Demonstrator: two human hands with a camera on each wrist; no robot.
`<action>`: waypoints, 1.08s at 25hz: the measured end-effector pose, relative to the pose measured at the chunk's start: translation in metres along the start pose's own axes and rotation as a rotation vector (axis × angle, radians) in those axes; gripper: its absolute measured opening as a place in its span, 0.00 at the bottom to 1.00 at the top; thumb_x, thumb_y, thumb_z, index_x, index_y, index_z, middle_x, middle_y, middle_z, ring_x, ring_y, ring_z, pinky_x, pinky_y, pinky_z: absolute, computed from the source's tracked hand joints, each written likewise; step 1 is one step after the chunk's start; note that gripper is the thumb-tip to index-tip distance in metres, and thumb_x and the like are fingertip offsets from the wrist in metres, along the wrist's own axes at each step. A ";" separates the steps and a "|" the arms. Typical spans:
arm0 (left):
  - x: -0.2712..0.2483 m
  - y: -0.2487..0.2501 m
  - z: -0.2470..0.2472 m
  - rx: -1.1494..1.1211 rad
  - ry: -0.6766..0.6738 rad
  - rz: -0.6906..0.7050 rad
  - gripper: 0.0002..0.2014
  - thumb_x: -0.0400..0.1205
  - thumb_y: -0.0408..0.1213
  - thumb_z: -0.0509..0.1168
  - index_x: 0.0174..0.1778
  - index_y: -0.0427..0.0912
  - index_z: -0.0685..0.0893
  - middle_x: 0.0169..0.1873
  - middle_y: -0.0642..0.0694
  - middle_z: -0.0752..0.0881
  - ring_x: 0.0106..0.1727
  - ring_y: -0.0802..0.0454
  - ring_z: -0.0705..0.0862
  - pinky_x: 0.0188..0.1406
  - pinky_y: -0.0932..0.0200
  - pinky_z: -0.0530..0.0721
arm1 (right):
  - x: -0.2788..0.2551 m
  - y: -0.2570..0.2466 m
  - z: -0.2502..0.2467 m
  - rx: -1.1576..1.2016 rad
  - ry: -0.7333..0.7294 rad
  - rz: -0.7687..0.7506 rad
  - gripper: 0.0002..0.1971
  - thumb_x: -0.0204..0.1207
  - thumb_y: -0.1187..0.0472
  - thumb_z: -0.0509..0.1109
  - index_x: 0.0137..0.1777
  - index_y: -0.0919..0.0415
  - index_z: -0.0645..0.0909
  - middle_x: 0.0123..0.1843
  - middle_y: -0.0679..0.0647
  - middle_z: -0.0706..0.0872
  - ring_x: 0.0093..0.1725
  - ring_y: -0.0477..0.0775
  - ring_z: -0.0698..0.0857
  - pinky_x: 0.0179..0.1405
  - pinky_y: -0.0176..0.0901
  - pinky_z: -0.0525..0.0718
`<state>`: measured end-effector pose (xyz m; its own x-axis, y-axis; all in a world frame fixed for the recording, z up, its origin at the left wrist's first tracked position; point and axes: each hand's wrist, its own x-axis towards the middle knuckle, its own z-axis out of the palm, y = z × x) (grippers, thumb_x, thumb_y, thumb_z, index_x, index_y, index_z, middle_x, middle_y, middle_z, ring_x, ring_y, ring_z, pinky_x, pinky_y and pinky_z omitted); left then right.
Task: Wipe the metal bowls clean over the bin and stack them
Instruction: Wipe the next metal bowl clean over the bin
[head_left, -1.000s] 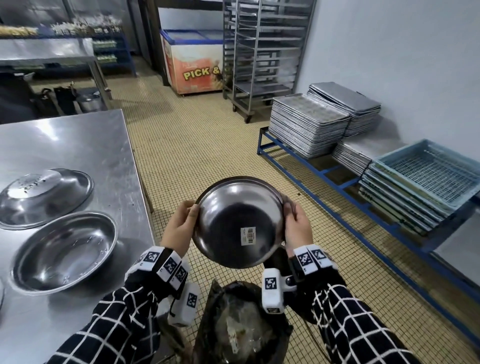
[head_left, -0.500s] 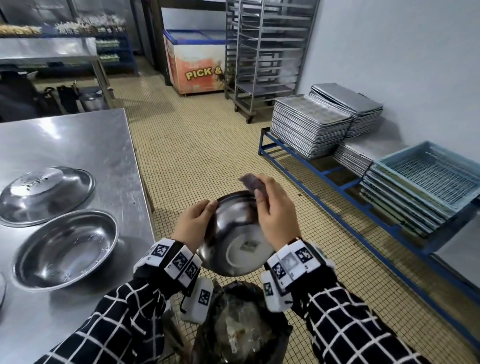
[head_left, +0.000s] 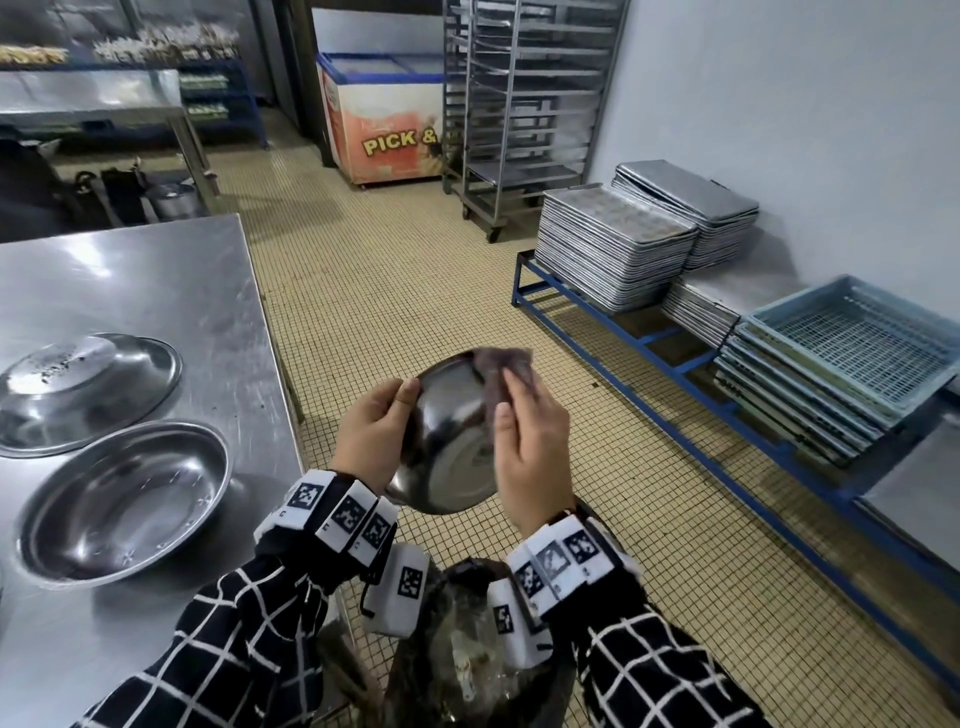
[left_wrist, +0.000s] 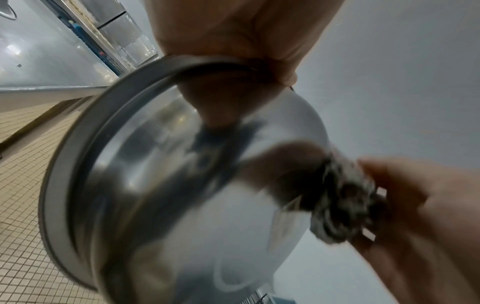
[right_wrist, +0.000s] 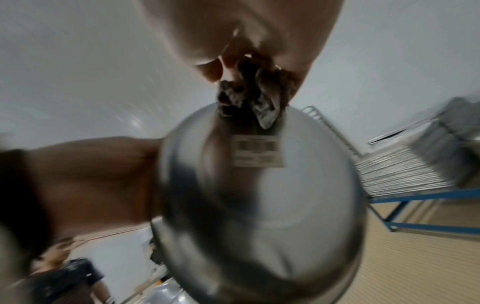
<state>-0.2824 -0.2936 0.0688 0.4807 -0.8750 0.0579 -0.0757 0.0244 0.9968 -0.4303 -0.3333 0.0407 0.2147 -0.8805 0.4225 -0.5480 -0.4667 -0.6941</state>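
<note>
My left hand (head_left: 375, 434) grips the rim of a round, shiny steel bowl (head_left: 447, 467) at its 9 o'clock, tilted above the bin (head_left: 467, 660). My right hand (head_left: 532, 447) pinches a crumpled dark cloth (head_left: 501, 364) against its smooth underside at 1 o'clock.

- The head view is bright and mostly sharp; the steel table (head_left: 156, 291) shows white glare.
- Straight lines bend near its edges.
- Both wrist views are blurred; the bowl (left_wrist: 182, 195) and cloth (right_wrist: 249, 96) look smeared.
</note>
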 end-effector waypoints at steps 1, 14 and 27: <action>-0.001 0.002 0.003 0.013 -0.014 0.026 0.08 0.84 0.43 0.61 0.41 0.52 0.83 0.34 0.57 0.87 0.35 0.66 0.84 0.33 0.72 0.81 | -0.004 -0.009 0.006 -0.081 0.004 -0.094 0.24 0.84 0.48 0.48 0.78 0.52 0.67 0.81 0.52 0.64 0.77 0.54 0.61 0.73 0.44 0.63; 0.005 -0.029 -0.025 -0.304 0.018 -0.125 0.12 0.80 0.49 0.61 0.44 0.49 0.88 0.36 0.52 0.89 0.43 0.48 0.85 0.49 0.52 0.83 | 0.009 0.041 -0.012 0.913 0.123 0.756 0.08 0.84 0.51 0.59 0.53 0.45 0.81 0.55 0.53 0.87 0.57 0.57 0.85 0.61 0.58 0.83; -0.001 0.004 -0.019 0.319 -0.122 0.136 0.10 0.86 0.43 0.57 0.40 0.57 0.78 0.39 0.52 0.83 0.41 0.57 0.80 0.41 0.67 0.76 | 0.064 0.007 -0.034 -0.068 -0.218 -0.231 0.13 0.83 0.54 0.58 0.61 0.55 0.79 0.59 0.53 0.82 0.60 0.52 0.78 0.61 0.53 0.80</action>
<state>-0.2664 -0.2829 0.0734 0.3415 -0.9258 0.1622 -0.4092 0.0090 0.9124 -0.4475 -0.3899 0.0826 0.5038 -0.7522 0.4246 -0.5154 -0.6563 -0.5511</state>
